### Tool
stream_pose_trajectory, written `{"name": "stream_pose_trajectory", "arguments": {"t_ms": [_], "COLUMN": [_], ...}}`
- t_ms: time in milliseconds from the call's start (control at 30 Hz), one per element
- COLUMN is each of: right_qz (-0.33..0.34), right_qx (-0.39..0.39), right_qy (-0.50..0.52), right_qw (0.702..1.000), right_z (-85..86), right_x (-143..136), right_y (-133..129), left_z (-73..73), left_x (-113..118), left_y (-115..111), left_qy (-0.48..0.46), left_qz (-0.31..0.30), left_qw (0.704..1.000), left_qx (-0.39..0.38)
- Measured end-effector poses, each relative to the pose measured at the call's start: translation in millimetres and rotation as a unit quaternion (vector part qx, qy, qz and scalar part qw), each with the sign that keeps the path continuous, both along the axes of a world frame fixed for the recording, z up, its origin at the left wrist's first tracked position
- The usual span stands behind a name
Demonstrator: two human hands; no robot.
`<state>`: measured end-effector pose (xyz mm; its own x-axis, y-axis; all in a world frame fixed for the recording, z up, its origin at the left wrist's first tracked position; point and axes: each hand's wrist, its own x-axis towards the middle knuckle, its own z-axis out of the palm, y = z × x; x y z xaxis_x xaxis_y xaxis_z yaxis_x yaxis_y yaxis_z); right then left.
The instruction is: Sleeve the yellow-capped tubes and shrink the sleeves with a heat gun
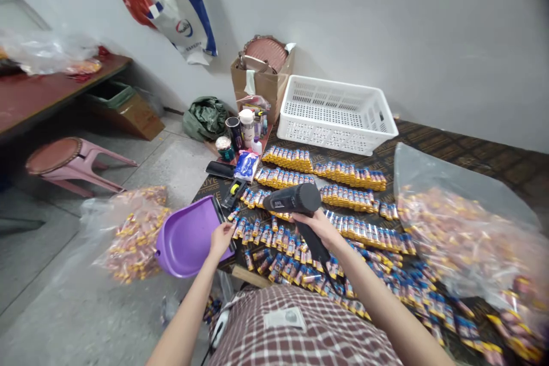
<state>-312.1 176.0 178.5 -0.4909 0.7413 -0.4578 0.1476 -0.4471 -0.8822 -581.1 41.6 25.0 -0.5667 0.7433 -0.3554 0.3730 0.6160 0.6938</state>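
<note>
My right hand is wrapped round the handle of a black hair dryer, held above the table with its barrel pointing left and its cord hanging down. Below it, small wrapped tubes with blue and yellow ends lie in rows. At the left end of these rows is my left hand, fingers drawn together by the nearest tubes; what they pinch, if anything, is too small to make out. A purple dustpan sits just left of that hand, at the table's edge.
Behind the rows stands a white plastic basket. A large clear bag of tubes rests on the right; another bag is at left. A tape dispenser and bottles stand at the back left, a pink stool farther off.
</note>
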Motion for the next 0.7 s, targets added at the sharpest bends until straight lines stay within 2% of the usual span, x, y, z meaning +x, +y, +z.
{"name": "stream_pose_trajectory", "arguments": {"t_ms": [167, 267, 333, 433, 533, 633, 700], "right_qz": [-0.116, -0.172, -0.209, -0.236, -0.202, -0.149, -0.148], "right_qx": [-0.028, -0.042, -0.038, -0.030, -0.050, -0.066, -0.057], "right_qy": [-0.052, -0.108, -0.137, -0.126, -0.073, -0.023, -0.012], "right_qw": [0.991, 0.978, 0.968, 0.963, 0.975, 0.986, 0.987], "right_z": [10.8, 17.6, 20.0, 19.4, 14.6, 8.7, 6.0], "right_x": [83, 135, 155, 156, 133, 113, 113], "right_y": [-2, -6, -10, -17, -23, -28, -29], "left_z": [5.8, 9.4, 11.6, 14.7, 17.6, 21.8, 25.7], "left_x": [9, 28, 46, 75, 96, 102, 101], "left_y": [49, 82, 102, 125, 139, 145, 147], "left_qy": [0.025, 0.039, 0.047, 0.059, 0.076, 0.101, 0.118], "left_qz": [-0.060, -0.107, -0.138, -0.172, -0.174, -0.148, -0.133], "left_qw": [0.998, 0.993, 0.989, 0.983, 0.981, 0.984, 0.984], "left_qx": [0.001, 0.011, 0.020, 0.031, 0.034, 0.023, 0.015]}}
